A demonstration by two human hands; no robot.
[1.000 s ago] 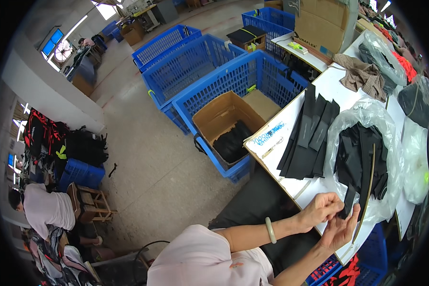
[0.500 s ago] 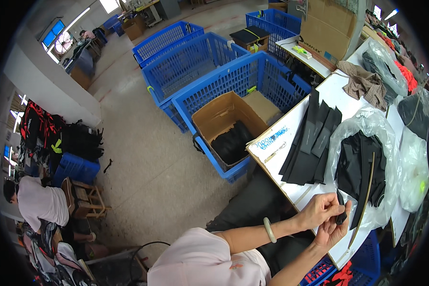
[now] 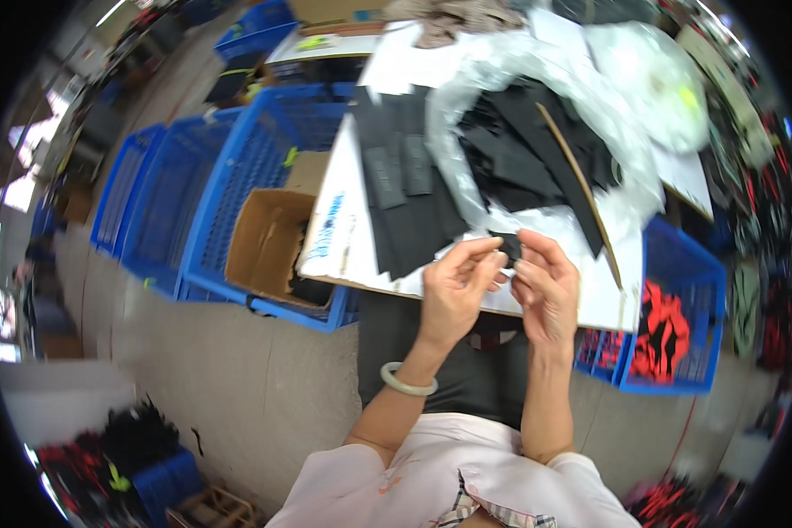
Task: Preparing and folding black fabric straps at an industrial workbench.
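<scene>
At the near edge of the white table (image 3: 343, 251), a small black piece (image 3: 509, 250), seemingly fabric, sits between my two hands. My left hand (image 3: 456, 286) pinches it with thumb and forefinger. The fingertips of my right hand (image 3: 547, 286) close on its other side. Just beyond them, a clear plastic bag (image 3: 453, 101) lies spread open around a heap of black fabric pieces (image 3: 519, 154). Flat black strips (image 3: 414, 216) lie in a layer to the left of the bag. A thin tan stick (image 3: 583, 189) rests slantwise across the bag's right side.
Blue crates (image 3: 204, 238) stand left of the table, one holding an open cardboard box (image 3: 260, 238). Another blue crate (image 3: 713, 330) with red and black pieces (image 3: 662, 330) is at the right. A brown checked cloth (image 3: 453, 19) and a filled clear bag (image 3: 651, 75) lie toward the back.
My view has swung right toward the table, so the table and both hands now appear nearer the middle. The hands still hold the black piece together, with their fingers slightly farther apart.
</scene>
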